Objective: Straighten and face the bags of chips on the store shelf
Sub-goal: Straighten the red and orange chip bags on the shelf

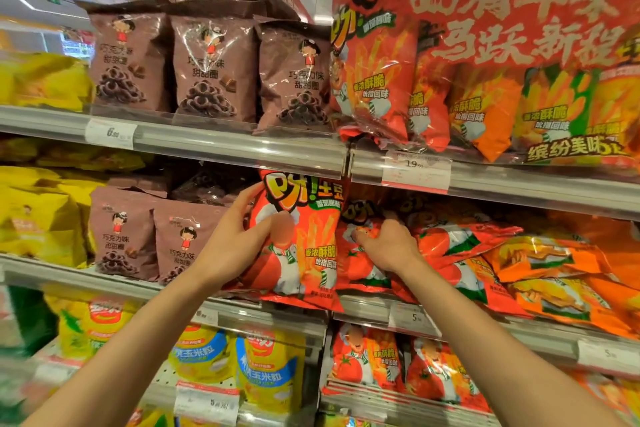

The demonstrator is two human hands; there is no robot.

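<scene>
Both hands on red bags, middle shelf

Now the left hand [239,239] grips a red bag [304,243] of potato sticks that stands upright and face-out at the front of the middle shelf [104,279]; the fingers curl round the bag's left edge and the thumb presses on its front. Just beside it, the right hand [384,246] is clenched on the top of a second red bag [360,267], fingers bunched into the crumpled film. That bag sits slightly behind the first and leans.

Right of the hands, more red bags [460,246] and orange bags [543,260] lie tipped over and slumped across one another on the same shelf. Left of the hands, two brown bags [152,239] of chocolate rings stand upright, with yellow bags [38,218] beyond them.

On the top shelf [225,146], three brown ring bags [214,69] stand in a row facing out. Next to them a large clear multipack [502,55] holds several red, orange and green stick bags.

On the bottom shelf [381,322] area, yellow-and-blue bags [270,371] stand on the left and further red bags [374,360] stand upright on the right. White price tags [415,172] are clipped to the shelf rails.
</scene>
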